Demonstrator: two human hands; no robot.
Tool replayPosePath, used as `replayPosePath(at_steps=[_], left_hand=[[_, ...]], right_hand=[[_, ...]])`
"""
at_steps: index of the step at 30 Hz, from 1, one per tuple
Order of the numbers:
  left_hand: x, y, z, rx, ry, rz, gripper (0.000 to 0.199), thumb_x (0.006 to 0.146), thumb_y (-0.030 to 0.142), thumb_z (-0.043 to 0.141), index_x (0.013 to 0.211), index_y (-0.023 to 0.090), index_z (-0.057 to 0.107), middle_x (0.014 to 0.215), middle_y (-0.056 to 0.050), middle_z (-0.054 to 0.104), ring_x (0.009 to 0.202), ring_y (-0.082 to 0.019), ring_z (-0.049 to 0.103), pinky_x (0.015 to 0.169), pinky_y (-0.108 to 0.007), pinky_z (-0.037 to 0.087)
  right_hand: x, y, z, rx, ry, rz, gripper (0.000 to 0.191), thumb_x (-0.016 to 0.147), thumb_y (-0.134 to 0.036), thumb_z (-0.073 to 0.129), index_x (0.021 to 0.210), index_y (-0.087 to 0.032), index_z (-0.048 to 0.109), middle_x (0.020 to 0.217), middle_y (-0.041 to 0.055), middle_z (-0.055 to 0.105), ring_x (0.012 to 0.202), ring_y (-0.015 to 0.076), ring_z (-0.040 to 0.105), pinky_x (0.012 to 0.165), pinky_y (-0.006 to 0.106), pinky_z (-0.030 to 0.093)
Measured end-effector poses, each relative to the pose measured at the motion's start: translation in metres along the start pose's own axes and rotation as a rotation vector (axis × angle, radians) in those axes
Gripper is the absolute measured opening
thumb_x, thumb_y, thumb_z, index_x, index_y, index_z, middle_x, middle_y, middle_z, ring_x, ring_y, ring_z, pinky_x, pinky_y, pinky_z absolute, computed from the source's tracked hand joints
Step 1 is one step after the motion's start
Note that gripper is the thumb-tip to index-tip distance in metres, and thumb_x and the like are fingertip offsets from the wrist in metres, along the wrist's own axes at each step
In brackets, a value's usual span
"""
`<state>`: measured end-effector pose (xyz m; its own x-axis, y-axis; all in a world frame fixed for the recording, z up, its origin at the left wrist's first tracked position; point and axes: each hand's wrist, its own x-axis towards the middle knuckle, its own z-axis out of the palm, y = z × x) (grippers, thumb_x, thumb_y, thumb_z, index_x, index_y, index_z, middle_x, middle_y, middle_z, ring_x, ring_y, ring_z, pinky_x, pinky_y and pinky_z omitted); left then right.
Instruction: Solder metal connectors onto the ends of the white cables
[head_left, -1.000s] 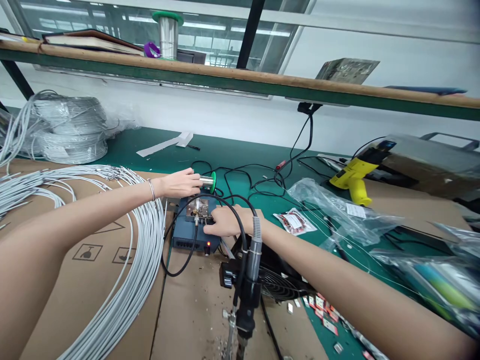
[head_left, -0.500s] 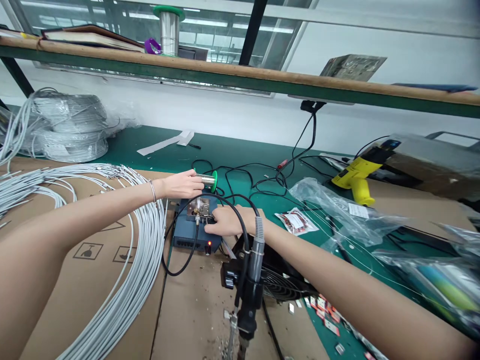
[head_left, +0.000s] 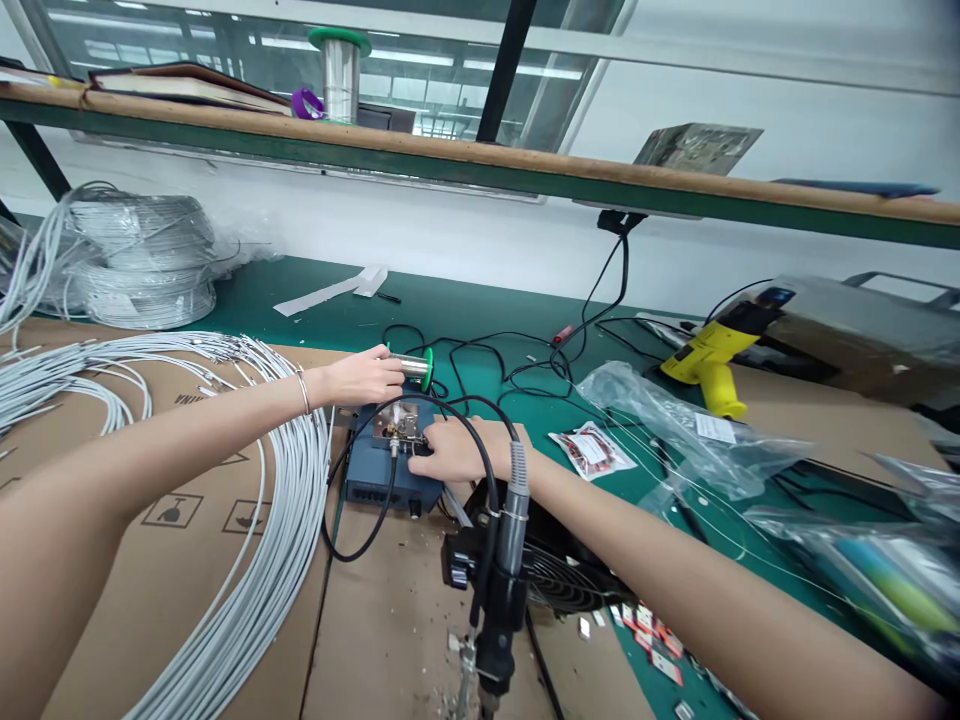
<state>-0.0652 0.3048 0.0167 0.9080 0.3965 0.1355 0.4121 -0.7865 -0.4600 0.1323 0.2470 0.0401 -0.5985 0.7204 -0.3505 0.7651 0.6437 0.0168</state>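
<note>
A small solder wire spool (head_left: 411,367) with green rims lies at the back of a blue soldering station (head_left: 394,480). My left hand (head_left: 365,378) has its fingers closed over the spool's left end. At the station's right side is my right hand (head_left: 459,450), fingers curled in beside the metal fitting (head_left: 400,425) on its top; what they grip is hidden. A black cable plugs into that fitting and loops up to a soldering iron (head_left: 510,540), which stands upright in a black holder in the foreground.
Bundled grey cables (head_left: 281,530) curve over cardboard on the left, with wrapped coils (head_left: 146,260) behind. A black fan (head_left: 566,570) stands beside the iron. Plastic bags (head_left: 675,415), a small packet (head_left: 592,449) and a yellow heat gun (head_left: 712,360) lie right. A shelf (head_left: 450,145) crosses above.
The red light on the station's front, lit before, no longer shows. Both hands stay nearly in place; the view has shifted slightly.
</note>
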Motion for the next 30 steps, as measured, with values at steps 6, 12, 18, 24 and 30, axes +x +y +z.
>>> replayPosePath(at_steps=[6,12,18,24,30], left_hand=[[-0.003,0.007,-0.027,-0.197,-0.056,-0.116,0.018,0.088,0.015,0.043,0.095,0.016,0.060,0.094,-0.007,0.063,0.090,-0.020,0.053,0.073,-0.032,0.036],[0.019,0.005,-0.042,-0.416,-0.292,-0.216,0.016,0.079,0.035,0.055,0.083,0.021,0.062,0.078,-0.002,0.066,0.075,-0.018,0.056,0.065,-0.027,0.030],[0.038,0.007,-0.059,-0.489,-0.523,-0.295,0.028,0.076,0.044,0.056,0.076,0.017,0.062,0.073,-0.005,0.065,0.070,-0.020,0.056,0.073,-0.032,0.033],[0.043,0.011,-0.067,-0.466,-0.618,-0.340,0.031,0.077,0.044,0.058,0.086,0.015,0.061,0.081,-0.004,0.063,0.079,-0.020,0.056,0.086,-0.043,0.034],[0.045,0.012,-0.070,-0.441,-0.642,-0.335,0.033,0.080,0.045,0.055,0.087,0.014,0.061,0.083,-0.004,0.063,0.082,-0.019,0.058,0.086,-0.044,0.037]], right_hand=[[-0.003,-0.001,-0.004,0.019,-0.001,-0.007,0.050,0.075,-0.055,0.036,0.077,-0.015,0.067,0.083,0.0125,0.068,0.068,0.0249,0.063,0.053,0.027,0.041],[-0.003,-0.001,-0.003,0.024,0.008,0.000,0.048,0.075,-0.053,0.037,0.077,-0.015,0.066,0.085,0.0127,0.068,0.071,0.0252,0.063,0.054,0.028,0.042],[-0.002,0.000,0.000,0.012,0.032,-0.003,0.049,0.074,-0.053,0.037,0.078,-0.015,0.066,0.084,0.0131,0.068,0.073,0.0271,0.064,0.056,0.029,0.044],[-0.001,0.000,0.002,0.014,0.044,-0.004,0.049,0.073,-0.053,0.036,0.076,-0.015,0.067,0.085,0.0131,0.068,0.072,0.0267,0.064,0.055,0.029,0.044],[0.001,-0.001,0.004,0.006,0.056,0.032,0.053,0.073,-0.057,0.037,0.079,-0.015,0.069,0.084,0.0139,0.069,0.075,0.0282,0.065,0.060,0.032,0.046]])
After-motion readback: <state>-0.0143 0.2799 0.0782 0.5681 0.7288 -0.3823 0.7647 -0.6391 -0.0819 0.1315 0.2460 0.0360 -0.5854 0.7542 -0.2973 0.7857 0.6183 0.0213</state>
